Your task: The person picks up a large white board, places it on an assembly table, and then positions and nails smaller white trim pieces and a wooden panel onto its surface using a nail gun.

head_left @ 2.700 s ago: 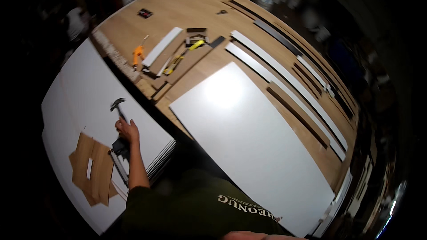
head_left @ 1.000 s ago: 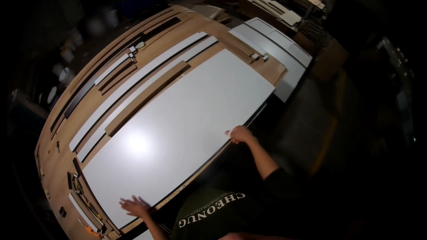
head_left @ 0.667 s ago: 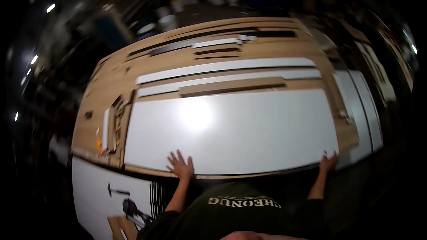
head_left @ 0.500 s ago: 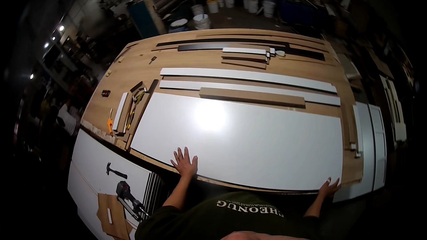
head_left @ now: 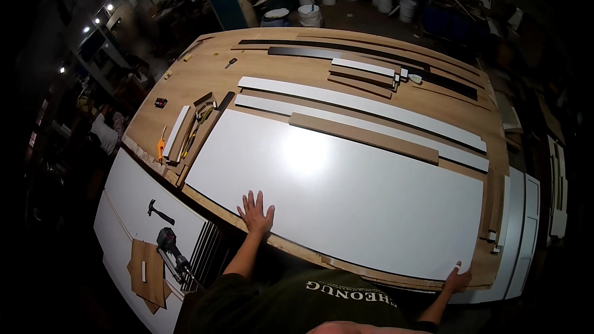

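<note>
A large white panel [head_left: 346, 179] lies flat along the near side of a wooden worktable [head_left: 179, 83]. My left hand [head_left: 255, 215] rests on its near edge, fingers spread and palm down. At the panel's near right corner, my right hand [head_left: 458, 279] grips the edge, its thumb over the top face; its other fingers are partly hidden. Beyond the far edge are a brown board strip [head_left: 365, 139] and two long white strips [head_left: 359, 111]. Left of the panel stands a narrow open wooden tray [head_left: 197, 130] with yellow-handled tools in it.
An orange-handled tool [head_left: 161, 146] lies near the table's left edge. On a lower white surface at left are a hammer [head_left: 161, 211], a black nail gun [head_left: 172, 250] and brown board scraps [head_left: 147, 287]. Dark strips [head_left: 334, 55] and a white bottle [head_left: 414, 78] lie farther back. Buckets [head_left: 309, 15] stand behind.
My view has turned and tilted, so the table looks more slanted toward the right. Both hands stay at the panel's near edge, and more bare wood shows in front of it.
</note>
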A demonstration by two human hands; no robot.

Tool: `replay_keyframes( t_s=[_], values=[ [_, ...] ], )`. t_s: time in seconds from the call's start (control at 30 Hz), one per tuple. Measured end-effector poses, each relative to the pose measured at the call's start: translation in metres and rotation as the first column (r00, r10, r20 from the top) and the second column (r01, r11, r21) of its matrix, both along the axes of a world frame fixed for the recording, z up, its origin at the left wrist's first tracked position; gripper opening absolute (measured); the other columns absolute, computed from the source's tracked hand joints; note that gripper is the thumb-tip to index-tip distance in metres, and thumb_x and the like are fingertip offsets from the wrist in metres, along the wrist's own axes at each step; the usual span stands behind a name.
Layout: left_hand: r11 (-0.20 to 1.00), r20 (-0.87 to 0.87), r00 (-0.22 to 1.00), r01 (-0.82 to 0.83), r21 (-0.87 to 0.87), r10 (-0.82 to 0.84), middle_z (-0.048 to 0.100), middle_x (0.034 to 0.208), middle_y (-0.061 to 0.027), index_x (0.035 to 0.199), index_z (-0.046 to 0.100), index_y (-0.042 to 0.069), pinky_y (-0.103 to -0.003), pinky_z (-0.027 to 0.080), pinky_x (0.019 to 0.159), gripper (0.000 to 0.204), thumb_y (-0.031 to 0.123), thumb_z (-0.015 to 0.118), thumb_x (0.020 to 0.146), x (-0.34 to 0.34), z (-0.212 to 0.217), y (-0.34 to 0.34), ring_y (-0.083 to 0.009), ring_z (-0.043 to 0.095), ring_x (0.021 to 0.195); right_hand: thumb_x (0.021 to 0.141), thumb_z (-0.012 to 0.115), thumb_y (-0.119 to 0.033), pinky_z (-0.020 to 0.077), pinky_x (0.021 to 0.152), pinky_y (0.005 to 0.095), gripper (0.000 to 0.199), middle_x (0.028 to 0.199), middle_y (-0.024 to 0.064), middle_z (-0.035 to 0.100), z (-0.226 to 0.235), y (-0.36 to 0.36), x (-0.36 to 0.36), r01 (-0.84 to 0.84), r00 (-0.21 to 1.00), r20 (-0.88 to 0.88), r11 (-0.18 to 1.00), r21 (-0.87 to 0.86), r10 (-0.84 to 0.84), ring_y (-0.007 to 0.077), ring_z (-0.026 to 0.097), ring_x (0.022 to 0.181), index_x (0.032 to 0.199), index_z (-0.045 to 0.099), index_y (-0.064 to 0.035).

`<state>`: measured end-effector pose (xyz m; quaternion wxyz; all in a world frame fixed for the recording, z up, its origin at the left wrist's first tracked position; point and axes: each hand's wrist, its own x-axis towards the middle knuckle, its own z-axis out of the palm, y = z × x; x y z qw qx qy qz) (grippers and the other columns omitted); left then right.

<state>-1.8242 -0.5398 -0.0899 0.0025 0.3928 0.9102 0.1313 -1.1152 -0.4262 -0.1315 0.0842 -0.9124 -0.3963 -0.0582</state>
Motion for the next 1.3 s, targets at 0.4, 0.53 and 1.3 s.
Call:
replay_keyframes(
  t_s=[0.4,0.53,1.3],
  values=[
    [1.000,0.010,1.000,0.006,-0.018,-0.005,0.023,0.152,-0.0157,0.144,0.035,0.016,-0.063,0.007,0.109,0.072,0.043,0.061,0.081,-0.009,0.000,0.003,-0.0383,0.015,0.141,0.086,0.057,-0.047,0.0461,0.085,0.0498,0.049,0.111,0.0167,0.057,0.035,0.033,-0.028,0.141,0.990,0.013,0.990,0.007,-0.141,0.0366,0.056,0.101,0.118,0.061,-0.0104],
    [0.998,0.002,1.000,-0.026,-0.057,0.026,0.021,0.153,-0.0159,0.145,0.033,0.016,-0.063,0.007,0.109,0.073,0.045,0.059,0.082,-0.012,0.000,-0.005,-0.0390,0.014,0.141,0.087,0.057,-0.044,0.0461,0.084,0.0506,0.045,0.111,0.0165,0.057,0.033,0.034,-0.043,0.148,0.987,0.056,0.989,0.009,-0.148,0.0363,0.057,0.101,0.117,0.061,-0.0102],
    [0.994,0.075,0.993,0.099,-0.043,-0.096,0.018,0.152,-0.0223,0.145,0.029,0.010,-0.063,0.006,0.110,0.076,0.047,0.056,0.084,0.033,0.012,0.066,-0.0396,0.012,0.142,0.086,0.059,-0.037,0.0468,0.083,0.0489,0.031,0.104,0.0114,0.061,0.046,0.057,-0.025,0.105,0.986,-0.142,0.989,0.106,-0.090,0.0328,0.058,0.099,0.101,0.065,-0.0103]
  ],
)
